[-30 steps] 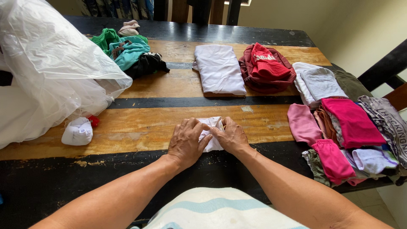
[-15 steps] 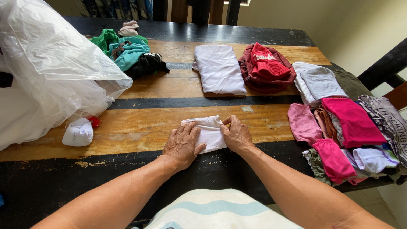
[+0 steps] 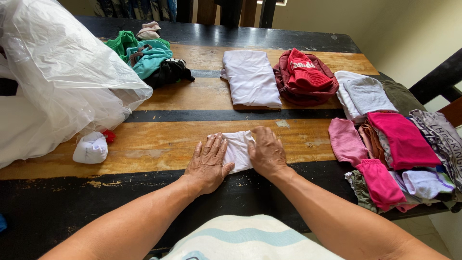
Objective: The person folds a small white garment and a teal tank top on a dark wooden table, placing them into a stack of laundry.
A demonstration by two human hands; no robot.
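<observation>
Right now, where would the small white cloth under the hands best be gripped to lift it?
Probably the top far edge of the small white cloth, coming from the far side: it lies flat and bare there, while the left hand and right hand press its two sides.

- A small white cloth (image 3: 237, 150) is lying under both hands near the table's (image 3: 159, 144) front edge.
- The table is showing honey-brown wood crossed by black bands, with black edges.
- A translucent white plastic bag (image 3: 57, 91) is filling the left edge.
- Green, teal and black clothes (image 3: 149, 60) are sitting toward the far left corner.
- A white folded garment (image 3: 250, 77) and a dark red cap (image 3: 304, 76) are lying mid-table.
- Pink, magenta and grey folded clothes (image 3: 394, 144) are crowding the right edge.
</observation>
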